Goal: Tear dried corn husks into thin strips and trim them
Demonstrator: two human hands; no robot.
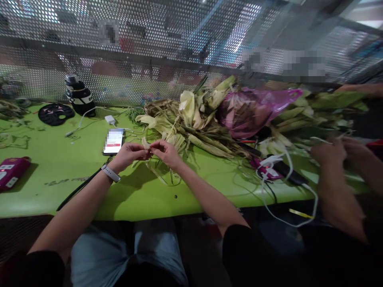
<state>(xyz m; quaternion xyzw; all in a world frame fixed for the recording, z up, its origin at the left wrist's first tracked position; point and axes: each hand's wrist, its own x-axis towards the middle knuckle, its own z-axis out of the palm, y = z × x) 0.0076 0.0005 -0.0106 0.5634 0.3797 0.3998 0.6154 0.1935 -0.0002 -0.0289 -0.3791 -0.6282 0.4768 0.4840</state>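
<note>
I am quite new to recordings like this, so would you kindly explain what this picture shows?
There is no machine here: this single picture comes from a camera worn on a person's head, looking forward and down. The wearer's bare left hand and right hand meet at the fingertips, pinching a pale strip, apparently husk. On the green table lie a heap of husks, with a pink bag among them, and a lit phone; a bottle stands further back. The blurred hands at right belong to someone else.

Pale yellow-green husks (pixel 188 104), pinkish-purple bag (pixel 243 113), lime-green tabletop (pixel 143 205), white-banded black bottle (pixel 78 95).
</note>
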